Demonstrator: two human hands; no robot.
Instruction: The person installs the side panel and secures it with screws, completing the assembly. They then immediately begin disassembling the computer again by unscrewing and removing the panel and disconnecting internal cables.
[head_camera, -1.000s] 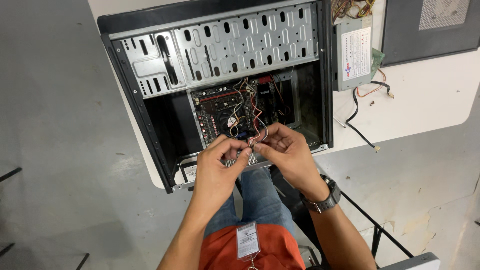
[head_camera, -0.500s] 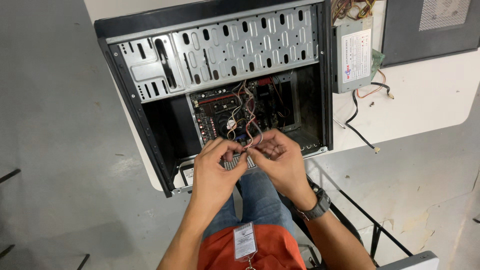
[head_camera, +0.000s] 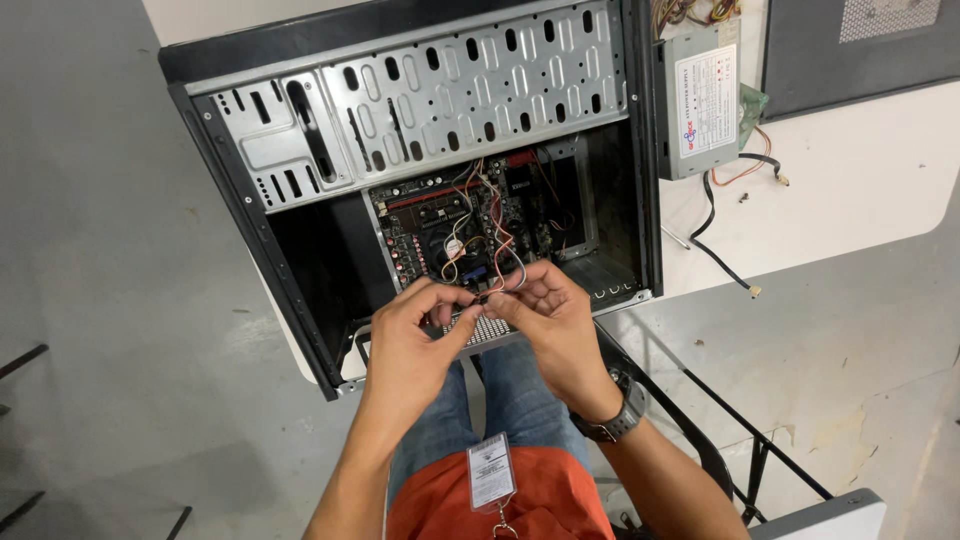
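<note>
At the centre of the frame the person's two hands meet over the front lip of an open computer case (head_camera: 300, 250) that lies on its side on a white table (head_camera: 850, 190). The left hand (head_camera: 415, 335) is curled, thumb and forefinger pinched on a small dark connector (head_camera: 484, 297) at the end of a bundle of thin coloured wires (head_camera: 490, 235); the right hand (head_camera: 550, 320) is curled the same way, its fingertips (head_camera: 505, 300) closed on the same connector from the other side, so both hands grip it between them. The wires rise from that pinch up into the case toward the motherboard (head_camera: 440, 225), which sits in the middle of the frame, below a perforated metal drive cage (head_camera: 450, 95) running across the upper part. A wristwatch (head_camera: 612, 418) is on the right wrist, lower centre-right. In the upper right, just outside the case wall, a grey power supply (head_camera: 700, 100) rests on the table, with a black cable (head_camera: 715, 245) trailing down from it across the white surface. At the bottom centre a badge (head_camera: 490, 470) hangs against an orange shirt (head_camera: 500, 505), above blue jeans (head_camera: 520, 400).
</note>
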